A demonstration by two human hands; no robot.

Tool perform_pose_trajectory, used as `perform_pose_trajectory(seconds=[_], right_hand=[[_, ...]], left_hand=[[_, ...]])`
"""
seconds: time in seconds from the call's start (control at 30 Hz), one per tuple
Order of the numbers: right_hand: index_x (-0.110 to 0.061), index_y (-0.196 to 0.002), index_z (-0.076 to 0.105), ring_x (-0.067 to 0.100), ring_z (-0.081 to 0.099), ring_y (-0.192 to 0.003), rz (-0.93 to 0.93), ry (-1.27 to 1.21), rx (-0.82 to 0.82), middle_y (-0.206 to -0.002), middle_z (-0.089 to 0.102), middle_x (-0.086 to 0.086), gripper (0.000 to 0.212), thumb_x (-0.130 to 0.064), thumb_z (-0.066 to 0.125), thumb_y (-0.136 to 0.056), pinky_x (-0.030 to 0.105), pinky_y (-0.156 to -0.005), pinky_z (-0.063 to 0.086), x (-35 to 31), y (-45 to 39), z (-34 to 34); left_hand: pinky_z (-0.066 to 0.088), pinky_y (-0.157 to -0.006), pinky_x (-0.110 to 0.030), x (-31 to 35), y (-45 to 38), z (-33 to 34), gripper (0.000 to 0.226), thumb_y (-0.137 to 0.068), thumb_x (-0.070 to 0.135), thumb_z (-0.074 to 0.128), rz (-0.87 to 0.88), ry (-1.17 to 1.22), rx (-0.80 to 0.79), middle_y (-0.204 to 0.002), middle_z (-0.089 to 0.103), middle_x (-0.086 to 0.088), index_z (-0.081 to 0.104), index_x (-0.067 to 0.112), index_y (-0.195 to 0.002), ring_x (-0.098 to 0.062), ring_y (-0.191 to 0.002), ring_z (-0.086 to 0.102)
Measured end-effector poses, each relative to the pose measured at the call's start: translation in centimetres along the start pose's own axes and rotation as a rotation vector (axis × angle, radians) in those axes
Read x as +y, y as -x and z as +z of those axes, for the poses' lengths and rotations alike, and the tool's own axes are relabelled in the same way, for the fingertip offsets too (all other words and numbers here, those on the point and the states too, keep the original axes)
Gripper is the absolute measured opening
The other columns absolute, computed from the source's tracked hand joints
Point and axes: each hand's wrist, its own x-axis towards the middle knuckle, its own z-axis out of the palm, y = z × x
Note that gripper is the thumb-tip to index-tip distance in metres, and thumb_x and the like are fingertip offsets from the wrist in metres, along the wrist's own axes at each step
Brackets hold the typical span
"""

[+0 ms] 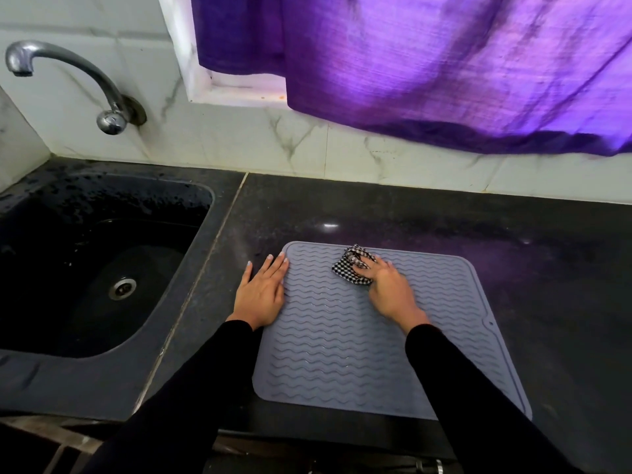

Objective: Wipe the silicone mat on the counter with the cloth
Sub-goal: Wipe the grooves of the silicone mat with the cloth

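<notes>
A grey silicone mat (342,350) with wavy ridges lies flat on the dark counter. My right hand (390,292) presses a small black-and-white checked cloth (350,266) onto the mat near its far edge, fingers curled over the cloth. My left hand (261,292) rests flat with fingers together on the mat's left edge, partly on the counter, and holds nothing. Both arms wear black sleeves.
A dark sink (85,268) with a metal drain sits to the left, under a curved metal tap (68,77). The black counter (513,241) stretches right and behind the mat. A purple curtain (444,70) hangs over the tiled wall.
</notes>
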Motion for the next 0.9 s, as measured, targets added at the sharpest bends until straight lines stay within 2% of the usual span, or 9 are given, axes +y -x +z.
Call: perform_pose_trajectory(seconds=[0.07, 0.17, 0.3, 0.4, 0.57, 0.7, 0.77, 0.83, 0.9], right_hand=[[-0.011, -0.125, 0.058, 0.02, 0.045, -0.129, 0.221, -0.625, -0.038, -0.14, 0.048, 0.005, 0.051, 0.011, 0.047, -0.081, 0.031, -0.11, 0.036, -0.3, -0.7, -1.9], [0.002, -0.125, 0.055, 0.026, 0.054, -0.118, 0.561, -1.343, 0.076, -0.134, 0.052, 0.015, 0.057, 0.017, 0.045, -0.071, 0.018, -0.059, 0.052, -0.5, -2.4, -4.7], [-0.015, -0.114, 0.066, 0.021, 0.062, -0.099, 0.554, -1.031, 0.275, -0.126, 0.061, 0.009, 0.026, -0.016, 0.054, -0.091, 0.022, -0.067, 0.045, -3.7, -4.3, -3.2], [-0.016, -0.129, 0.056, 0.024, 0.041, -0.133, 0.176, -0.471, 0.162, -0.142, 0.046, 0.009, 0.046, 0.001, 0.047, -0.087, 0.029, -0.11, 0.03, -7.0, -3.8, 0.3], [-0.016, -0.141, 0.038, 0.023, 0.023, -0.143, -0.09, 0.066, 0.187, -0.152, 0.031, 0.003, 0.062, -0.003, 0.049, -0.081, 0.032, -0.118, 0.006, -8.2, -2.0, 5.1], [-0.021, -0.138, 0.044, 0.017, 0.024, -0.142, -0.068, -0.018, 0.08, -0.152, 0.032, -0.003, 0.058, -0.003, 0.045, -0.083, 0.028, -0.117, 0.01, -7.3, -3.3, 4.5], [-0.025, -0.129, 0.055, 0.018, 0.038, -0.135, 0.027, -0.189, 0.036, -0.145, 0.043, -0.003, 0.053, -0.003, 0.045, -0.082, 0.027, -0.112, 0.027, -7.1, -3.9, 3.3], [-0.02, -0.12, 0.064, 0.016, 0.06, -0.105, 0.209, -0.558, 0.026, -0.118, 0.065, 0.001, 0.047, -0.007, 0.047, -0.078, 0.018, -0.084, 0.046, -7.3, -4.4, 1.7], [-0.005, -0.122, 0.061, 0.014, 0.058, -0.078, 0.423, -1.04, -0.021, -0.093, 0.066, 0.004, 0.051, 0.003, 0.041, -0.075, 0.015, -0.059, 0.045, -6.8, -5.1, -0.3]], left_hand=[[-0.001, -0.116, -0.043, 0.0, 0.1, -0.1, 0.079, -0.076, 0.045, -0.004, 0.001, 0.014, -0.005, -0.155, 0.016, 0.008, 0.022, 0.022, -0.147, -0.012, -0.144, 0.013], [-0.002, -0.116, -0.043, 0.4, 0.2, -0.3, 0.081, -0.074, 0.046, -0.007, -0.01, 0.019, -0.011, -0.155, 0.014, 0.009, 0.019, 0.023, -0.147, -0.012, -0.144, 0.01], [-0.002, -0.116, -0.042, 0.4, 0.2, -0.3, 0.081, -0.073, 0.045, -0.008, -0.02, 0.016, -0.008, -0.156, 0.013, 0.01, 0.018, 0.025, -0.147, -0.011, -0.144, 0.009], [-0.002, -0.116, -0.043, 0.4, 0.2, -0.4, 0.079, -0.075, 0.044, -0.006, -0.012, 0.02, -0.004, -0.155, 0.014, 0.01, 0.019, 0.025, -0.147, -0.01, -0.144, 0.01], [-0.001, -0.116, -0.042, 0.5, 0.1, -0.5, 0.075, -0.078, 0.043, -0.004, -0.013, 0.02, 0.013, -0.155, 0.015, 0.011, 0.022, 0.024, -0.146, -0.01, -0.143, 0.011], [-0.001, -0.117, -0.043, 0.5, 0.1, -0.4, 0.075, -0.078, 0.042, -0.003, -0.016, 0.031, 0.008, -0.155, 0.015, 0.011, 0.021, 0.024, -0.146, -0.01, -0.144, 0.011], [-0.001, -0.117, -0.043, 0.5, 0.1, -0.5, 0.075, -0.078, 0.041, -0.002, -0.016, 0.032, 0.011, -0.155, 0.015, 0.011, 0.021, 0.025, -0.146, -0.01, -0.144, 0.011], [-0.001, -0.116, -0.043, 0.4, 0.1, -0.5, 0.076, -0.077, 0.042, -0.003, -0.017, 0.048, 0.003, -0.155, 0.015, 0.012, 0.021, 0.026, -0.146, -0.009, -0.144, 0.01], [-0.002, -0.116, -0.042, 0.3, 0.2, -0.5, 0.077, -0.076, 0.044, -0.002, -0.015, 0.076, 0.0, -0.154, 0.016, 0.012, 0.023, 0.027, -0.146, -0.009, -0.143, 0.011]])
